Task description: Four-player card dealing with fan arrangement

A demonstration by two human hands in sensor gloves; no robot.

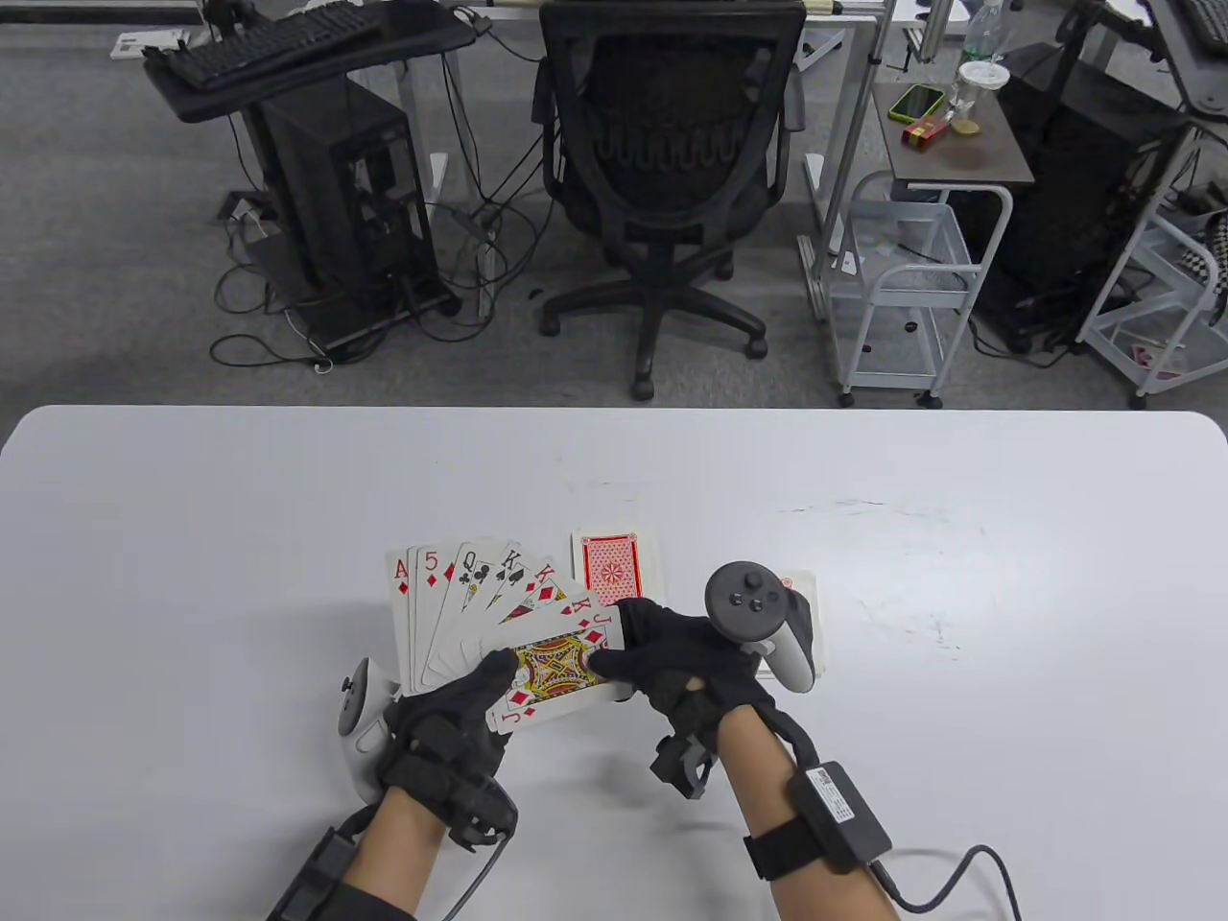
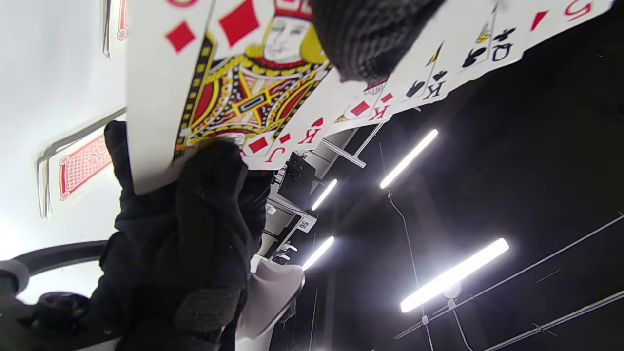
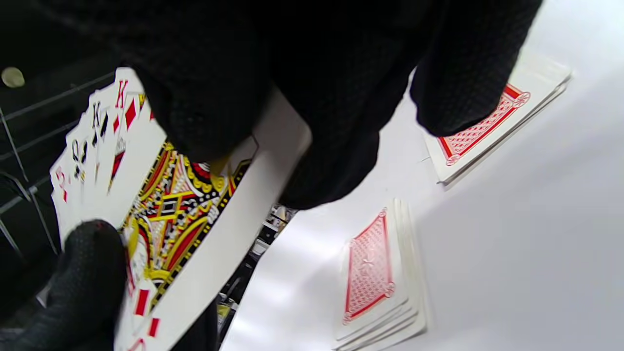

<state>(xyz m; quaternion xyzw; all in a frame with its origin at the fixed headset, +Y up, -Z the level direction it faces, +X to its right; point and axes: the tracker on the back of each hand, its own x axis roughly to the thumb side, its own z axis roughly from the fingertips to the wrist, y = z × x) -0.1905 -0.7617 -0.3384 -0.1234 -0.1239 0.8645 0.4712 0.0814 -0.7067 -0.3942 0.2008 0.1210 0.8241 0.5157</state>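
Note:
My left hand holds a face-up fan of cards: an ace, a five, a queen and a king of clubs, two red kings and a jack of diamonds in front. Its thumb presses on the fan's faces. My right hand pinches the jack's right end, thumb on its face; the right wrist view shows its fingers over the jack. The fan is raised off the table.
A face-down red-backed pile lies just beyond the fan. A second face-down pile lies to the right, partly hidden by my right hand's tracker. Both piles show in the right wrist view. An office chair stands beyond the far edge.

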